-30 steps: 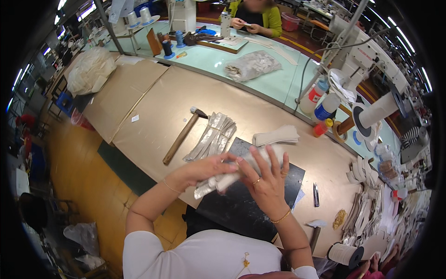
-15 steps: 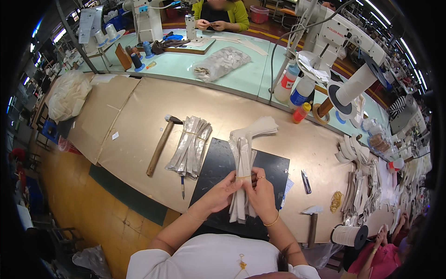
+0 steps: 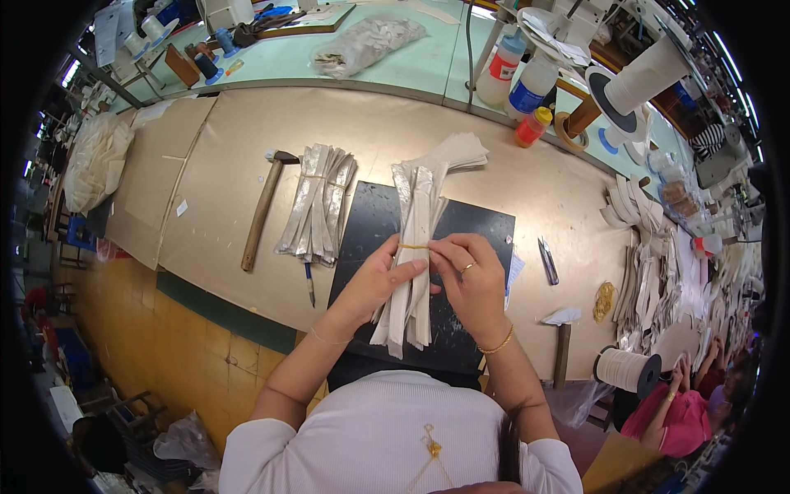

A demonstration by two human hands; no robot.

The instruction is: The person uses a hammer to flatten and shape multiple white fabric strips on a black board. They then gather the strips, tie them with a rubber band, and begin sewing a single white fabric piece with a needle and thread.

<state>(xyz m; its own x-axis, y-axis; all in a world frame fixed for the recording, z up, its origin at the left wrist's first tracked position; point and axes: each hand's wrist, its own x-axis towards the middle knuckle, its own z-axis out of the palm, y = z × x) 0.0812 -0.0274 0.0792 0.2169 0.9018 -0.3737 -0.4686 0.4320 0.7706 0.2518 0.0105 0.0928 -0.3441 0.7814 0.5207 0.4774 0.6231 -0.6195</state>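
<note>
My left hand (image 3: pixel 377 280) is wrapped round a bundle of pale strips (image 3: pixel 409 317), its thumb lying across the front. A yellow rubber band (image 3: pixel 411 245) circles the bundle near its middle. At the bundle's right side, my right hand (image 3: pixel 473 276) pinches the band between bent fingers. Beneath both hands lies a black board (image 3: pixel 477 235). Just past the bundle's far end is a fanned stack of off-white pieces (image 3: pixel 457 152). To the left rests another banded bundle of silvery strips (image 3: pixel 317 206), with a pen (image 3: pixel 309 284) sticking out from under it.
A hammer (image 3: pixel 262 218) lies at left; another hammer (image 3: pixel 563 350) is at right. Thread snips (image 3: pixel 547 262) and a pile of rubber bands (image 3: pixel 605 300) lie right of the board. Bottles (image 3: pixel 534 128) stand at the far edge. Many strips (image 3: pixel 638 288) and a spool (image 3: pixel 621 369) crowd the right.
The view has tipped down, so the scene sits higher. My right fingers have shifted onto the rubber band at the bundle's right side; my left hand still grips the bundle.
</note>
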